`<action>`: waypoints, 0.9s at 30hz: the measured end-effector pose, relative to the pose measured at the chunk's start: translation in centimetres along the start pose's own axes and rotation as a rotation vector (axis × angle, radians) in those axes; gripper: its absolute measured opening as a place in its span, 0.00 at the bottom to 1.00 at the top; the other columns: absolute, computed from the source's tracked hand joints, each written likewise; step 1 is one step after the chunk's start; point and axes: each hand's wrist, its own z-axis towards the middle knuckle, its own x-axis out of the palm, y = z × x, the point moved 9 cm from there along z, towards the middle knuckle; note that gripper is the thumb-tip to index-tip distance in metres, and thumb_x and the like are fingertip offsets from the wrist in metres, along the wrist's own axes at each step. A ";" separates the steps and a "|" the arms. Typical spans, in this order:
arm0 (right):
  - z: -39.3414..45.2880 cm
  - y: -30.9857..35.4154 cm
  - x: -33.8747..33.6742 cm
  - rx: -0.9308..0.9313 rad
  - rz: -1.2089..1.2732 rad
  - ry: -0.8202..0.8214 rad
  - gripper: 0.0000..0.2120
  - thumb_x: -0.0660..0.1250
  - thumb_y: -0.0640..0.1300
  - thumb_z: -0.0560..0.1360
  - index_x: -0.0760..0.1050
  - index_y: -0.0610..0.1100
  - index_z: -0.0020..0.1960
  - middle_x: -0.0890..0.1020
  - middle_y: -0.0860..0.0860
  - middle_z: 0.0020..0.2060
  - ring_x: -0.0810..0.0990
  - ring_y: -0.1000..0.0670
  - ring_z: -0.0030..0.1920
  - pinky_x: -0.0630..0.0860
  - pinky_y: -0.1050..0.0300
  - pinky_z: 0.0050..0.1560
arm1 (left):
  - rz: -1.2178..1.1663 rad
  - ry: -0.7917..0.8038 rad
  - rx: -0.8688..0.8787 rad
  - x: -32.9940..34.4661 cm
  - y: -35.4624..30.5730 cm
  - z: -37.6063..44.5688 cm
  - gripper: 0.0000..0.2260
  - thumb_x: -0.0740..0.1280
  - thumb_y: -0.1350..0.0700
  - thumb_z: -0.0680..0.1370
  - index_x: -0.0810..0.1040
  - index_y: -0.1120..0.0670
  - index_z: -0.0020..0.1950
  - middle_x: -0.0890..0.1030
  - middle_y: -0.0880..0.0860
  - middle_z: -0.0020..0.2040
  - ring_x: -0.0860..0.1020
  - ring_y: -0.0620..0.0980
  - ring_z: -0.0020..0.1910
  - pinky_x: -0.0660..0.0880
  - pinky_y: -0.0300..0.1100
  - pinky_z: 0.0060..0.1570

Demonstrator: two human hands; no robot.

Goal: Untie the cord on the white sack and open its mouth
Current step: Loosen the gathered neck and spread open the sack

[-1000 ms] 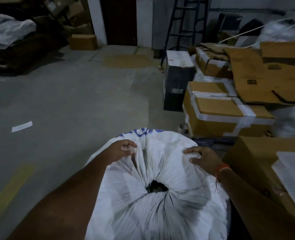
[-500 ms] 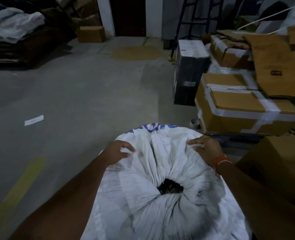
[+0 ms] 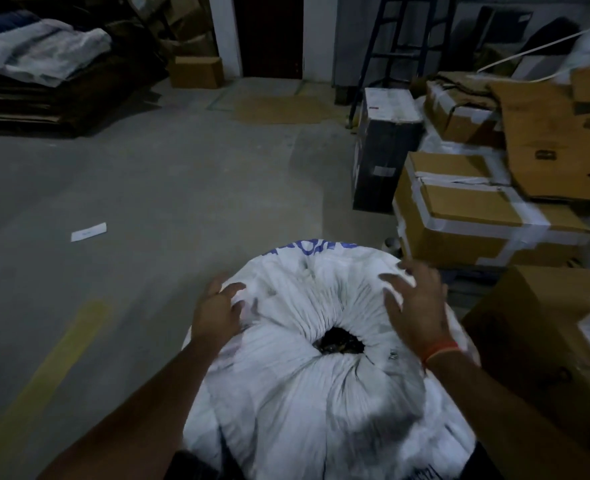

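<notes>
Both hands lie spread, fingers loose, gripping nothing: left hand [image 3: 217,311] left of the sack [image 3: 307,403] mouth [image 3: 338,341], right hand [image 3: 416,306] on its right.

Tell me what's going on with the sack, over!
Left hand and right hand spread open on the sack, no grip. Mouth gathered, small gap open. Cord not visible. Nothing in the way.

Two bare forearms, no sleeves, orange band [image 3: 440,351] around the right wrist, left wrist unadorned
</notes>
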 end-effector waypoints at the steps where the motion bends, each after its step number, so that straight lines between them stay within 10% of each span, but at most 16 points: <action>1: -2.0 2.6 -1.1 -0.109 0.032 -0.012 0.12 0.73 0.41 0.72 0.83 0.48 0.55 0.79 0.42 0.57 0.76 0.40 0.57 0.74 0.41 0.54 | 0.018 -0.005 0.112 -0.7 -1.3 -0.6 0.17 0.73 0.62 0.76 0.84 0.50 0.64 0.78 0.55 0.72 0.79 0.56 0.66 0.74 0.47 0.66; 6: -14.1 10.6 0.1 -0.562 0.248 0.276 0.11 0.67 0.46 0.77 0.81 0.43 0.56 0.79 0.45 0.51 0.79 0.46 0.48 0.78 0.51 0.48 | 0.184 0.243 0.641 0.4 -4.5 -6.3 0.34 0.69 0.69 0.74 0.71 0.46 0.77 0.73 0.48 0.77 0.73 0.51 0.76 0.68 0.47 0.75; 9: -19.2 11.1 3.3 -0.684 0.082 0.537 0.26 0.65 0.61 0.75 0.74 0.46 0.67 0.78 0.45 0.62 0.79 0.44 0.60 0.79 0.47 0.56 | 0.254 0.490 0.763 1.7 -5.0 -10.7 0.42 0.65 0.64 0.72 0.55 0.47 0.84 0.57 0.49 0.85 0.55 0.50 0.84 0.53 0.47 0.82; 16: -24.6 9.9 4.1 -0.769 -0.199 0.826 0.56 0.59 0.74 0.67 0.43 0.42 0.81 0.42 0.44 0.81 0.40 0.43 0.81 0.43 0.41 0.77 | 0.377 0.696 0.917 4.0 -7.3 -18.9 0.62 0.74 0.35 0.68 0.30 0.50 0.82 0.37 0.57 0.84 0.36 0.53 0.83 0.33 0.47 0.81; 20: -25.0 9.9 4.3 -0.749 -0.220 0.747 0.32 0.61 0.43 0.73 0.63 0.40 0.77 0.67 0.42 0.76 0.60 0.41 0.78 0.71 0.42 0.69 | 0.497 0.608 0.853 4.4 -7.7 -19.8 0.56 0.75 0.41 0.69 0.42 0.56 0.84 0.44 0.57 0.85 0.41 0.53 0.84 0.44 0.52 0.83; 23: -24.6 9.1 3.6 -0.864 -0.264 0.677 0.25 0.55 0.38 0.75 0.72 0.41 0.71 0.78 0.44 0.69 0.76 0.43 0.69 0.78 0.47 0.63 | 0.525 0.506 0.826 3.8 -8.5 -20.1 0.46 0.70 0.53 0.74 0.47 0.56 0.85 0.62 0.57 0.83 0.56 0.53 0.82 0.54 0.50 0.82; 27: -24.0 4.9 0.9 -0.983 -0.336 0.703 0.28 0.54 0.40 0.72 0.75 0.46 0.69 0.80 0.50 0.66 0.80 0.50 0.65 0.80 0.54 0.59 | 0.444 0.519 0.823 4.3 -10.5 -23.0 0.35 0.56 0.59 0.79 0.45 0.58 0.84 0.46 0.58 0.84 0.50 0.57 0.84 0.44 0.51 0.81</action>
